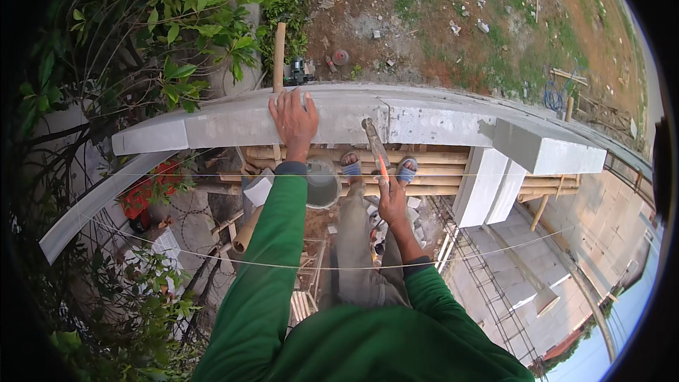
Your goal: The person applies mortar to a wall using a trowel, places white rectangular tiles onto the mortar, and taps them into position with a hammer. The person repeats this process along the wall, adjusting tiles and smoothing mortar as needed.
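Observation:
A row of grey-white lightweight concrete blocks (424, 122) forms the top of a wall across the view. My left hand (294, 119) lies flat on the wall top with its fingers stretched out, left of the middle. My right hand (393, 201) is closed round the handle of a hammer (376, 145) with a worn grey head and orange on the handle. The hammer's far end is over or against the wall's near edge, close to a block joint (387, 117); I cannot tell whether it touches. Below, between my arms, stands a dark bucket (323, 184) with grey contents.
My sandalled feet stand on bamboo poles (438, 170). Two upright white blocks (477, 187) lean to the right, near a block lying across the wall (548, 145). A string (339, 267) runs across my arms. Leafy branches (184, 14) crowd the left. The ground lies far below.

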{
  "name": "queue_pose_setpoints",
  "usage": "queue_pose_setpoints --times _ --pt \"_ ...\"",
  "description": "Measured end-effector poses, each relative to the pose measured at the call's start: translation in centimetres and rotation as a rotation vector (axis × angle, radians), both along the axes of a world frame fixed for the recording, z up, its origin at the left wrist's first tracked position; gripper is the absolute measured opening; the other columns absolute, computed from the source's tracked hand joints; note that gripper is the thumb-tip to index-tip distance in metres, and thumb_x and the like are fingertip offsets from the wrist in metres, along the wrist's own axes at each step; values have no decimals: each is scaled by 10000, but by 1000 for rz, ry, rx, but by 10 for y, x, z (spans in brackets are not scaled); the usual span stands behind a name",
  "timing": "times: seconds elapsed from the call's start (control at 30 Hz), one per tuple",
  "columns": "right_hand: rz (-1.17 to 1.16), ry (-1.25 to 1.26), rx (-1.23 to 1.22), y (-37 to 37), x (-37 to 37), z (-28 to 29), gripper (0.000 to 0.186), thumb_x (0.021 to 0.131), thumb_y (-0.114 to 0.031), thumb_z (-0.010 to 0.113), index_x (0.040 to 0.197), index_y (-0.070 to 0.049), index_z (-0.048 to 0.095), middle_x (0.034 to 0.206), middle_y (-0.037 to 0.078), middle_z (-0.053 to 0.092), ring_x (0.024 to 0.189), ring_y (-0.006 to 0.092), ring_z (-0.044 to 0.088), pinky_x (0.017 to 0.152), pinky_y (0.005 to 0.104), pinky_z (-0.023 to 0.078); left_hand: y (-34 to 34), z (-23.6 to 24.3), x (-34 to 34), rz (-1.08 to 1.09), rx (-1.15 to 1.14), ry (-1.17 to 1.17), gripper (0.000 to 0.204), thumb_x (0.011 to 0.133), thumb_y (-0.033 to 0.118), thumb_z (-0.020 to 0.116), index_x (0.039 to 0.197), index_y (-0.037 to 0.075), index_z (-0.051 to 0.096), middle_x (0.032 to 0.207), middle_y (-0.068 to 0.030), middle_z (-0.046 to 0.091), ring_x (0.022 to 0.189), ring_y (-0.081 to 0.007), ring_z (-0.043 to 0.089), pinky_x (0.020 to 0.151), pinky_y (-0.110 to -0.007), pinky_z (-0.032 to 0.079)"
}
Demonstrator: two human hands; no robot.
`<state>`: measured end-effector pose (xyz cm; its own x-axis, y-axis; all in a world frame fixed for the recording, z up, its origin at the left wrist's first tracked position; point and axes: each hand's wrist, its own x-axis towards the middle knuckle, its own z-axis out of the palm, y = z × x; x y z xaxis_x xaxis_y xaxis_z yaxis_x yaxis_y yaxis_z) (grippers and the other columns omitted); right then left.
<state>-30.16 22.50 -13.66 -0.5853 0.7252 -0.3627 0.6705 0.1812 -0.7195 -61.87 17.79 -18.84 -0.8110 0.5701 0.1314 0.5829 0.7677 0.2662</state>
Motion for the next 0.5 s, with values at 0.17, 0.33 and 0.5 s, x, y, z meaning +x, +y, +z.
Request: queue_pose_setpoints --times 0.17,0.33,0.5 --pt "20 -68 -50 11 0 -7 443 1101 -398 480 1049 18 620 783 293 651 778 524 621 705 604 438 2 1 -1 12 3 -23 353 1027 276 587 1186 -10 721 1193 -200 736 1285 -352 608 1223 -548 293" --pt "27 -90 -167 26 -25 -4 482 1096 -420 494 1184 34 631 826 312 670 826 538 636 730 612 452 6 -1 -5 2 3 2 363 1025 286 584 1182 -8 728 1186 -196 739 1285 -350 608 1220 -550 298" --pt "51 -184 -113 23 -9 -11 529 1100 -466 449 1247 6 636 901 307 702 903 547 660 778 590 492 5 -2 -7 8 -8 -4 366 1021 284 583 1190 -5 730 1188 -204 738 1287 -345 608 1227 -547 294"
